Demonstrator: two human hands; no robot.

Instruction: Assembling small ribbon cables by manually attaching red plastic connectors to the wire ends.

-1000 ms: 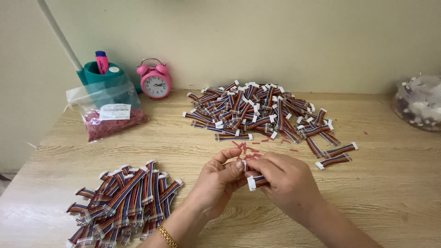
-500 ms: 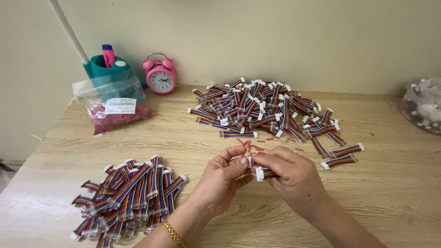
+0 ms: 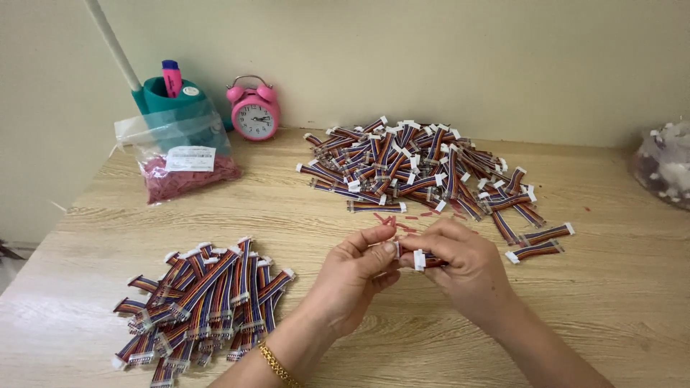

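Observation:
Both my hands meet over the middle of a wooden table (image 3: 604, 302). My right hand (image 3: 460, 269) grips a short rainbow ribbon cable (image 3: 424, 259) with white connector ends. My left hand (image 3: 356, 276), a gold bracelet on its wrist, pinches the cable's left end with thumb and forefinger. A large loose pile of the same cables (image 3: 420, 165) lies behind my hands. A neater stack of cables (image 3: 205, 302) lies at the front left. Small red bits (image 3: 399, 224) are scattered on the wood just beyond my fingers.
A clear plastic bag of small red pieces (image 3: 183, 162) leans at the back left against a teal holder (image 3: 169, 97) with a pink marker. A pink alarm clock (image 3: 255, 111) stands by the wall. Another bag of white parts (image 3: 665, 165) sits at the right edge.
The view has shifted slightly left and down, so objects sit a little further right and lower. My hands stay together on the cable, fingers working at its left end.

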